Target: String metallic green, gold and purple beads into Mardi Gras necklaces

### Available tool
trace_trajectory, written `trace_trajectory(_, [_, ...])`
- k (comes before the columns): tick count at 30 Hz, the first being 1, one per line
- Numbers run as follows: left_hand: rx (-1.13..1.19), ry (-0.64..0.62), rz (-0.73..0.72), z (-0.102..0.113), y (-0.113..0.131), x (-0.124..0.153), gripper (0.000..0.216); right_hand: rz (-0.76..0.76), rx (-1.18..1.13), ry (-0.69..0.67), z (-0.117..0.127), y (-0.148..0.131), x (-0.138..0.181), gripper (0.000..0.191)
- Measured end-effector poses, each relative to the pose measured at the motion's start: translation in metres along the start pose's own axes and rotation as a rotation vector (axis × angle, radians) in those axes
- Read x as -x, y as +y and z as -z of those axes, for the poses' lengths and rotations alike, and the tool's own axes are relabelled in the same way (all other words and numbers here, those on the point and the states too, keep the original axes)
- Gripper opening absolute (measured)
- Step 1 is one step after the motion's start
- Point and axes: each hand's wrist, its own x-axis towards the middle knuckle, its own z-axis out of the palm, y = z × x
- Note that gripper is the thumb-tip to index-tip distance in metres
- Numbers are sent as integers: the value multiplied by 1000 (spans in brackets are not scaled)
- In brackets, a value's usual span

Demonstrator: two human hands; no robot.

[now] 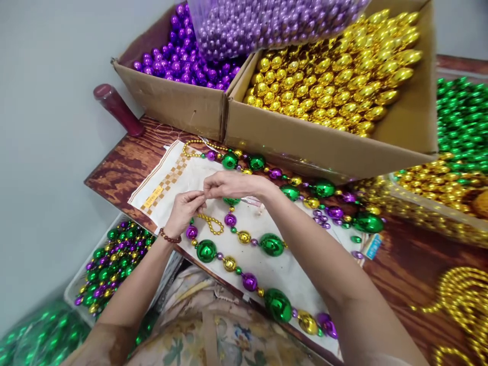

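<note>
Head view, and both hands met over the middle of the counter [404, 259]; the left hand [185, 206] had its fingers [199, 197] pinched tight, the right hand [229, 184] pinched against them, tip to tip. Between them, as far as could be told, was the thin end of the bead strand [271, 245]; the thread itself was too fine to see. The strand ran from that pinch down across the white cloth [293, 277] in green, purple and gold, looping toward the counter's near edge. Small gold beads [211, 222] lay curled just below the left hand.

At the far edge stood the purple bead box [179, 104] and the gold bead box [305, 145], touching; a red bottle [118, 109] lay by the far left corner; a tray of mixed beads [110, 259] sat below the left edge.

The danger, by my reading: a slip of either pinch would free the thread and beads could run off; the big green bead [278, 305] sat at the near edge, heavy enough to drag the strand over; the right forearm hung just above it.
</note>
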Motion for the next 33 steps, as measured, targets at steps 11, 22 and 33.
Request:
trace_trajectory(11, [61, 17, -43, 10, 4, -18, 30, 107, -86, 1, 18, 9, -32, 12])
trace_trajectory(22, [49, -66, 102, 16, 5, -18, 33, -132, 99, 469, 1, 25, -39, 13])
trace_trajectory(33, [-32, -27, 66, 20, 11, -20, 30, -20, 95, 520, -40, 41, -14, 15])
